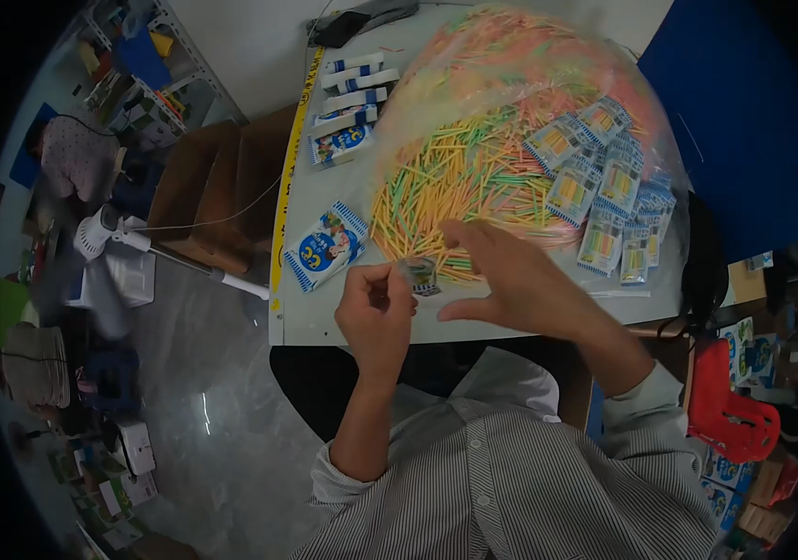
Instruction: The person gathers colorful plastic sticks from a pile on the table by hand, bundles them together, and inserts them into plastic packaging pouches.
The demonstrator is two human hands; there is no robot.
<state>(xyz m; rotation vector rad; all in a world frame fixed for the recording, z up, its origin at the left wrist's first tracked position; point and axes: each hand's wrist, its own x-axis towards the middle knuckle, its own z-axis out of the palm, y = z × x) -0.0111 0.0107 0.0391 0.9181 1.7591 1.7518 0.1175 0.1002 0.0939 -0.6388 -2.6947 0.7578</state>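
My left hand is closed in a pinch on the edge of a small packet, which sticks out to the right of the fingertips. To the right of that packet is my right hand, thumb and fingers spread apart, with nothing visible in it. Just beyond both hands, many thin yellow, green and pink sticks lie heaped in a large clear plastic bag. Several small filled packets with blue striped ends rest on the right side of the heap. A larger blue and white pouch lies left of my left hand.
Several white and blue folded packs are lined up at the table's left side. A dark phone lies at the back. A blue panel stands at right, above a red plastic chair. A white fan stands left.
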